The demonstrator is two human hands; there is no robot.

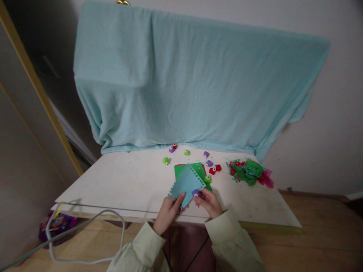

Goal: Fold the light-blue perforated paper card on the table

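Light-blue sheet [184,183]: located at the near-centre of the white tabletop [119,181], turned corner-on to the front edge, w/ punched holes along its margins. It overlaps a green sheet [179,170]; red shows at that sheet's edge.

Surroundings: a light-green punch [208,179] sits on the green sheet, just beyond R hand. Red punches [214,169] stand just R of the stack; purple punches [209,163] lie behind it. Further back: a green punch [186,152] and a purple/red pair [172,149]. Another green punch [166,161] is L of the stack. Cut-paper scraps [249,170], mainly green, red, blue & pink, are heaped at the R side.

Edges/room: a light-blue cloth [198,87] hangs along the rear edge. Widest stretch of tabletop runs from the stack to the L edge. A pale cable [123,230] loops at the front L edge, well apart from the hands.

Hand pose: both forearms enter from the front, sleeves to the wrists. L hand [167,214]: thumb on top, fingers closed on the sheet's near-L margin. R hand [211,204]: fingers closed around a purple punch [195,193] at the near-R margin. Cannot tell if the paper is inside its slot.
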